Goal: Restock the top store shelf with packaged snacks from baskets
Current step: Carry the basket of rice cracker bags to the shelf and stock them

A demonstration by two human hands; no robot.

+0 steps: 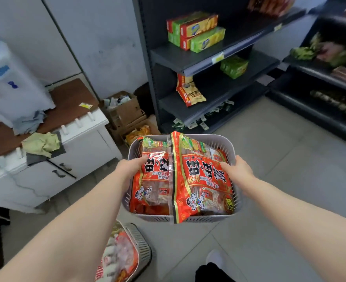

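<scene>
1. You are standing on a grey tiled floor (269, 159) in front of dark metal shelving (188, 58). The highest shelf (290, 16) in view sits above and beyond your hands, with red packs blurred at its back.
2. Your left hand (130, 167) curls over the left rim of the grey basket (214, 139), and your right hand (238, 169) grips the right rim. Both thumbs lie against the snack bags. The basket looks to be held clear of the floor.
3. The right bag (202, 180) stands tilted, its top and bottom edges poking past the rim. If you tip the basket as you raise it, this bag will probably slide out first.
4. The left bag (153, 180) lies lower and looks safer, though it is slick film and could follow.
5. A second basket (141, 247) of packs sits by your feet. Step forward without looking and you may kick it or trip over it.
6. Letting go with one hand to pull out a bag leaves the load hanging from one rim, so rest the basket somewhere first.
</scene>
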